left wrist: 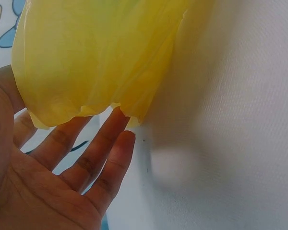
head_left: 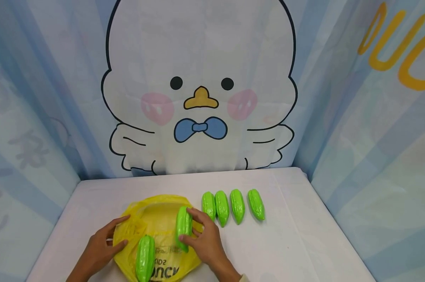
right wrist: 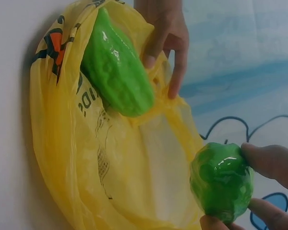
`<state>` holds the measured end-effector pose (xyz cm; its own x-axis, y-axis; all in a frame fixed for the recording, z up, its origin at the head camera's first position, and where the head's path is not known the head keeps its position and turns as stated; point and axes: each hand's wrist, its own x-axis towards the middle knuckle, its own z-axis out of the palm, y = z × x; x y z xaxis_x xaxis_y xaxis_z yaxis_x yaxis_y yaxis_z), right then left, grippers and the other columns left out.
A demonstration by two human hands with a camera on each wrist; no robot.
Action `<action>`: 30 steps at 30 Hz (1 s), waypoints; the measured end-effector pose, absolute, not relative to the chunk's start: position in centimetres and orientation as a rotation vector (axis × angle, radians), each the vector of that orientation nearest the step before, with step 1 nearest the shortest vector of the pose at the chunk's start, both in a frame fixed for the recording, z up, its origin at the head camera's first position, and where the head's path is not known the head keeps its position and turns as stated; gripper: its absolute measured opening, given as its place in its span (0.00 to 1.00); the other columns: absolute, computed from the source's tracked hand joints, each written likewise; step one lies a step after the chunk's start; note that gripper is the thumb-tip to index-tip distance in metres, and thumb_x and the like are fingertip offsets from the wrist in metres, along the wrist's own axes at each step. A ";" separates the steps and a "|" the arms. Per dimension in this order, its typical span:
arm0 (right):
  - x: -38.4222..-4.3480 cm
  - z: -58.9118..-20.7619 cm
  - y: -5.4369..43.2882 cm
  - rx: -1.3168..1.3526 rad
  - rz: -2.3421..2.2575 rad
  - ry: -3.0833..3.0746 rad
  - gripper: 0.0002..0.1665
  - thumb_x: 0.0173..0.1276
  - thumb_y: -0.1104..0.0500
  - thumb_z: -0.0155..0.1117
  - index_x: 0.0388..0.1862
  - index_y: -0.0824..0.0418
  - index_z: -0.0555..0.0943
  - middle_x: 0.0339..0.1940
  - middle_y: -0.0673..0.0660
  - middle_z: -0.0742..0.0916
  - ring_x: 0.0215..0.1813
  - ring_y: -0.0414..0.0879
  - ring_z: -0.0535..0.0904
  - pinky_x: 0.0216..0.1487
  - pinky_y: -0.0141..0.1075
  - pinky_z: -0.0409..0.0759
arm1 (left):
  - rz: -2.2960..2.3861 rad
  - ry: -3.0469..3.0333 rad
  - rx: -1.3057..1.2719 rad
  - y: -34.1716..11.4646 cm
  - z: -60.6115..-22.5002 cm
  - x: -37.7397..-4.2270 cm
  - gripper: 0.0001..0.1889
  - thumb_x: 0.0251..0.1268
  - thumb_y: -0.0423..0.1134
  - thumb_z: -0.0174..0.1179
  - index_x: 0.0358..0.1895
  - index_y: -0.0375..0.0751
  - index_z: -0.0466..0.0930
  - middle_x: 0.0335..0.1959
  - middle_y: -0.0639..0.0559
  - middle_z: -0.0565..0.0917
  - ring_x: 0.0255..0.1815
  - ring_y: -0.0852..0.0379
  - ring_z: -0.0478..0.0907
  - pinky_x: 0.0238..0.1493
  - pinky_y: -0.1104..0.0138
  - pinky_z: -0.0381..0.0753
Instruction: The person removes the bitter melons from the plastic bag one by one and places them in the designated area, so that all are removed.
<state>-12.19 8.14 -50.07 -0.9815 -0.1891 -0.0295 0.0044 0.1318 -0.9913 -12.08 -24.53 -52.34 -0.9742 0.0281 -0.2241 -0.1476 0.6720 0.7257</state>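
A yellow plastic bag [head_left: 163, 219] lies on the table with its mouth spread. My left hand [head_left: 101, 244] touches the bag's left edge, fingers extended and thumb apart from them; in the left wrist view its fingertips [left wrist: 120, 117] meet the yellow film. One green bitter melon [head_left: 145, 258] lies in the bag near its left side. Above the bag's right part, my right hand [head_left: 207, 239] grips another bitter melon [head_left: 183, 227] between thumb and fingers. The right wrist view shows this held bitter melon [right wrist: 223, 182] end-on.
Several more bitter melons [head_left: 237, 206] lie in a row on the white table [head_left: 286, 243], right of the bag. A curtain [head_left: 202, 47] with a cartoon duck hangs behind the table, with blue striped cloth [head_left: 385, 156] at the sides.
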 end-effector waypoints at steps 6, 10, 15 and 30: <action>-12.6 -49.8 8.8 -0.174 -1.971 2.280 0.45 0.59 0.64 0.83 0.76 0.50 0.76 0.81 0.59 0.73 0.78 0.60 0.73 0.70 0.44 0.83 | 1.193 2.668 -0.103 -24.6 -52.4 -12.0 0.39 0.68 0.43 0.72 0.81 0.47 0.67 0.78 0.25 0.69 0.54 0.45 0.86 0.54 0.53 0.92; -12.7 -49.5 9.3 -0.172 -1.969 2.285 0.46 0.59 0.64 0.83 0.76 0.50 0.76 0.81 0.57 0.73 0.79 0.60 0.72 0.71 0.44 0.82 | 1.207 2.663 -0.095 -24.6 -52.4 -12.0 0.39 0.69 0.43 0.72 0.81 0.47 0.67 0.78 0.25 0.69 0.54 0.46 0.86 0.53 0.55 0.92; -12.9 -49.2 10.1 -0.172 -1.967 2.295 0.47 0.59 0.65 0.83 0.77 0.49 0.75 0.82 0.56 0.73 0.79 0.60 0.72 0.72 0.43 0.81 | 1.210 2.664 -0.088 -24.6 -52.5 -12.1 0.39 0.69 0.43 0.72 0.81 0.47 0.67 0.77 0.25 0.69 0.53 0.47 0.86 0.53 0.55 0.92; -13.8 -48.6 12.2 -0.182 -1.961 2.367 0.47 0.60 0.65 0.82 0.78 0.50 0.74 0.82 0.55 0.74 0.80 0.60 0.70 0.73 0.45 0.81 | 1.208 2.651 -0.100 -24.6 -52.3 -12.2 0.40 0.68 0.43 0.72 0.81 0.47 0.67 0.78 0.25 0.68 0.52 0.47 0.87 0.53 0.54 0.92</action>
